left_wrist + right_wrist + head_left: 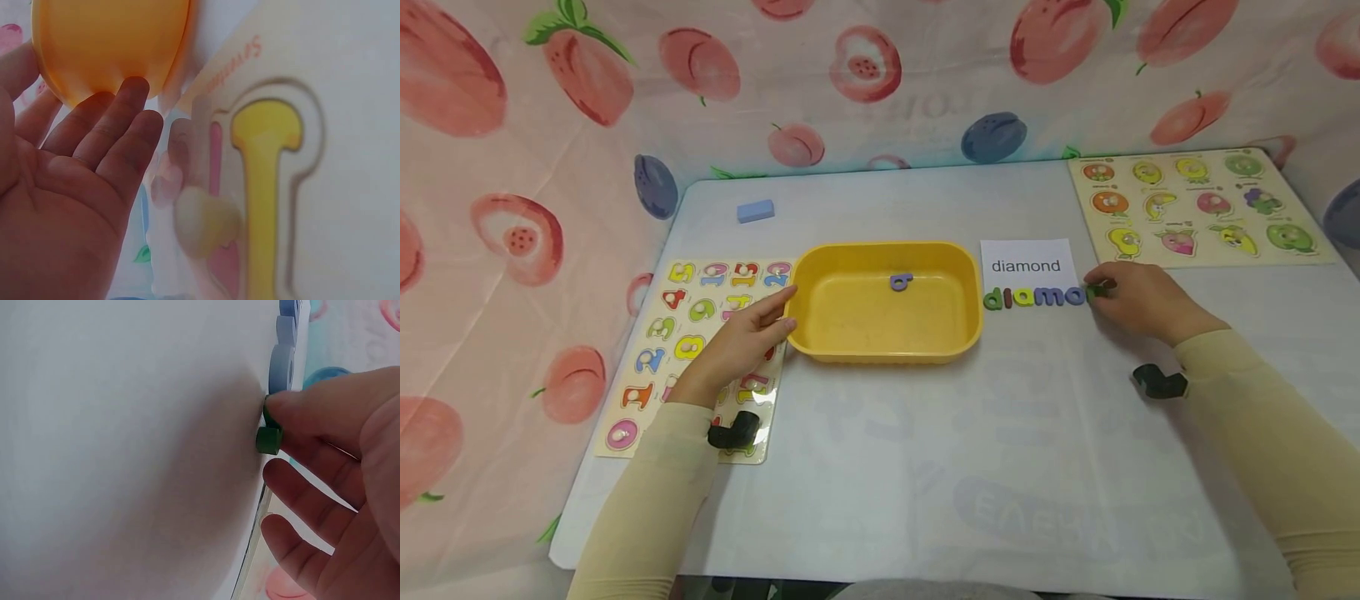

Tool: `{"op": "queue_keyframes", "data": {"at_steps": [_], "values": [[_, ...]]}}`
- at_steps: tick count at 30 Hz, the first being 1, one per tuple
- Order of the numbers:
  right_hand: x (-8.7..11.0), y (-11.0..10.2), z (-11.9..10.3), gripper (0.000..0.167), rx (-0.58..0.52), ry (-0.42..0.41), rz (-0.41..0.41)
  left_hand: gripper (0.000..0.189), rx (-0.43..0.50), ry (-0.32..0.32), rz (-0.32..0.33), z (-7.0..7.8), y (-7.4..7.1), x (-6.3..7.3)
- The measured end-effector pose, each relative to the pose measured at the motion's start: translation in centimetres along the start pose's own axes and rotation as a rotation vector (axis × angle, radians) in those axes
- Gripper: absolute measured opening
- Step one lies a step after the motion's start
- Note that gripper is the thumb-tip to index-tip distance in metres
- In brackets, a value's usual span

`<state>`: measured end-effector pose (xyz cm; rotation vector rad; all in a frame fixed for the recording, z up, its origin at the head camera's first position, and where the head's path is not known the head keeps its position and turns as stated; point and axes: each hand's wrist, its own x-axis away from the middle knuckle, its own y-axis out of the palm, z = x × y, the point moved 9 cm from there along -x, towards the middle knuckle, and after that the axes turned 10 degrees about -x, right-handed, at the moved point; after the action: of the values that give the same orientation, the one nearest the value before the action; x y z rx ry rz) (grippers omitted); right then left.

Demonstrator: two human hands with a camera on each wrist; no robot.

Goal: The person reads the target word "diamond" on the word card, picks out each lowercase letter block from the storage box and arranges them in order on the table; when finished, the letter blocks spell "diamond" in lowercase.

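At the right end of a row of coloured letters [1048,297] spelling "diamo", my right hand [1150,300] pinches a green letter [269,441] between thumb and forefinger. It is right beside the blue-purple o [1075,296], and the fingers partly hide it. A white card [1026,257] printed "diamond" lies just above the row. My left hand [733,350] touches the left end of a yellow tray [880,342]. In the left wrist view its extended fingers [134,94] lie against the tray's outer wall. One purple letter [900,282] lies inside the tray.
A number puzzle board [621,400] lies under my left forearm and hand. At the back right is a fruit puzzle board [1202,237]. A blue block [756,211] sits at the back left, and a fruit-printed cloth [925,67] hangs behind the table.
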<state>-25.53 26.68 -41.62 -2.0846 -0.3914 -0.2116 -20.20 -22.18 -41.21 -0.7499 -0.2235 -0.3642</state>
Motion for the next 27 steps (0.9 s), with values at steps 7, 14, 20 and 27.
{"op": "queue_keyframes", "data": {"at_steps": [7, 14, 20, 27], "values": [[0.0, 0.1, 0.0, 0.038, -0.001, -0.007, -0.004, 0.06, -0.001, -0.008, 0.002, 0.0, 0.0, 0.0], [0.0, 0.1, 0.1, 0.038, -0.003, -0.005, -0.005, 0.059, 0.007, -0.012, 0.001, 0.0, 0.0, 0.0], [0.3, -0.7, -0.6, 0.041, -0.01, 0.012, 0.022, 0.059, 0.006, -0.01, 0.0, 0.1, 0.0, 0.0], [0.6, -1.7, -5.0, 0.049, 0.007, -0.084, 0.052, 0.06, 0.01, -0.021, -0.006, -0.1, 0.0, 0.0]]}}
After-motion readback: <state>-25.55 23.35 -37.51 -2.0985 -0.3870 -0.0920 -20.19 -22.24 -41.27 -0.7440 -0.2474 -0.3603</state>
